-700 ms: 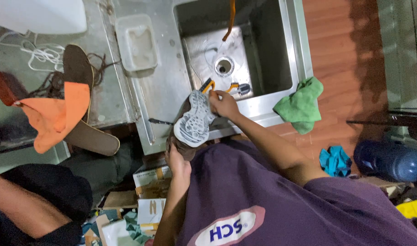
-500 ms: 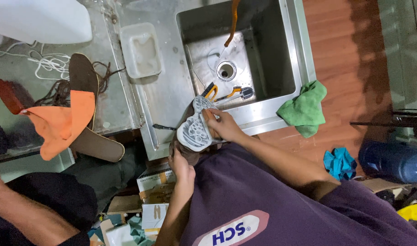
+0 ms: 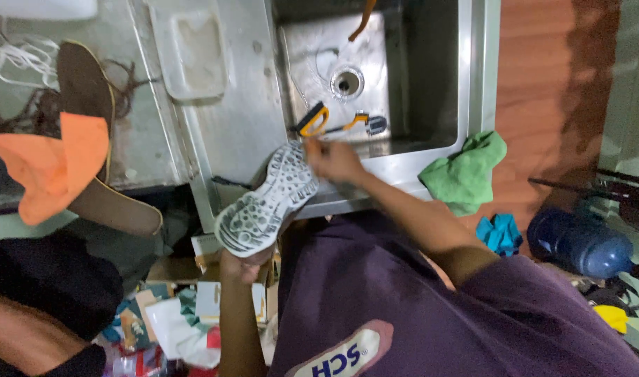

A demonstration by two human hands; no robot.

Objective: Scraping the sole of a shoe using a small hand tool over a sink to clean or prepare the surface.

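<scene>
The left hand (image 3: 241, 264) grips the heel end of a shoe with a grey-white, knobbed rubber sole (image 3: 269, 201), sole turned up. The right hand (image 3: 335, 162) pinches its toe end. The shoe's long axis runs diagonally, toe toward the steel sink (image 3: 431, 84), over the steel counter (image 3: 228, 132) edge.

A steel sink (image 3: 431, 150) is set in a worn metal counter (image 3: 235, 119), a drain (image 3: 346, 82) in its basin. Right of the sink lies reddish wooden floor (image 3: 543, 84). Left of the sink, a pale plastic tray (image 3: 191, 49) rests on the counter. Light is dim and greenish
</scene>
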